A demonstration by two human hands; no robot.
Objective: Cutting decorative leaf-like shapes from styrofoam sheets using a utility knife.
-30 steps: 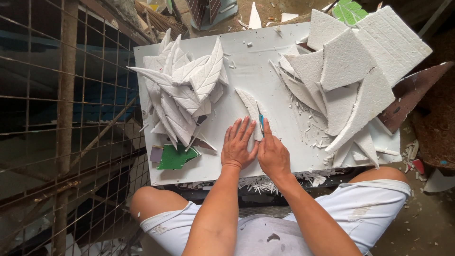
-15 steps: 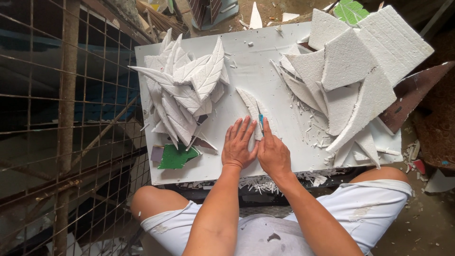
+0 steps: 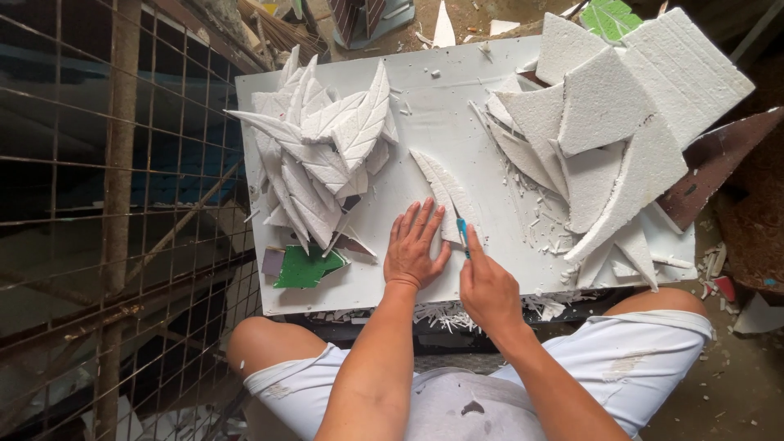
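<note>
Foam leaf blank (image 3: 445, 194) flat on the white board (image 3: 441, 90), near the front edge, about mid-width, pointed tip aimed up-left. Pinned at its lower end by the left hand (image 3: 415, 247), palm down, fingers spread, not wrapped around anything. Right hand (image 3: 488, 287) just beside it, fist closed around a small blue-handled knife (image 3: 463, 234), blade end at the lower right edge of the leaf; contact point too small to confirm. Looks like mid-trim on this piece: outline mostly shaped, surface veins not clearly visible. Left of it, pile of finished carved leaves (image 3: 314, 151), a good number stacked, so a fair share apparently done. Right side, heap of rough foam offcuts and slabs (image 3: 608, 131), still plenty of raw stock. Crumbs and shavings (image 3: 535, 229) scattered between. Green leaf template (image 3: 306, 265) at the front-left corner, near the wire mesh (image 3: 106, 212).
</note>
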